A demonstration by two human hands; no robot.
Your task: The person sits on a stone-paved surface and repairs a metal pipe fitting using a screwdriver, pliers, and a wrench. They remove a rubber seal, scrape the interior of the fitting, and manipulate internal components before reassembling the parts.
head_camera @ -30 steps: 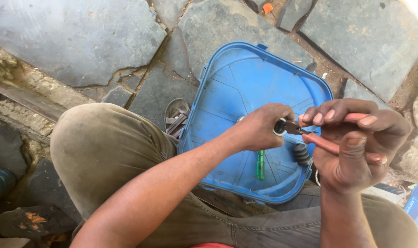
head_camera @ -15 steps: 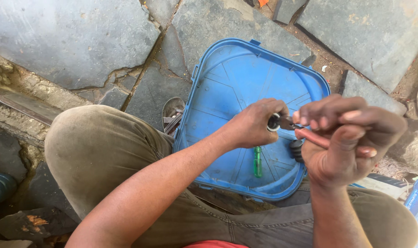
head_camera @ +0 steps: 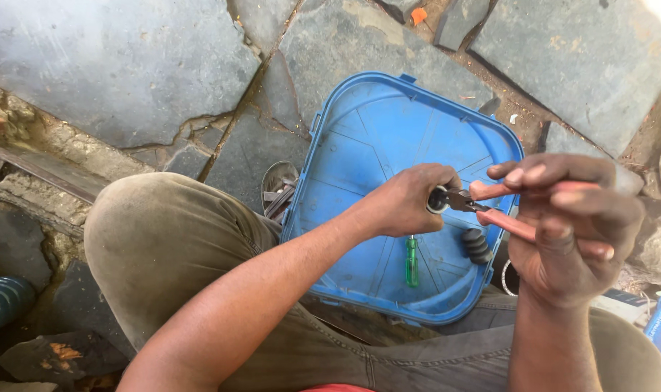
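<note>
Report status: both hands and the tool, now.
Right hand grips red-handled pliers. Left hand pinches small dark round part at their tip. Green-handled screwdriver lies in blue plastic lid below.

I find open passage across the upper and left floor of the blue tray (head_camera: 359, 138), while the green screwdriver (head_camera: 412, 261) and black ribbed part (head_camera: 477, 245) obstruct its lower right corner beneath my left hand (head_camera: 407, 199) and right hand (head_camera: 570, 225).

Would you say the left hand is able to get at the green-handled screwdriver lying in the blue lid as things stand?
Probably not at once. The screwdriver lies uncovered in the blue lid just below the left hand, but that hand is closed on a small round part gripped by the pliers, so it is not free.
</note>
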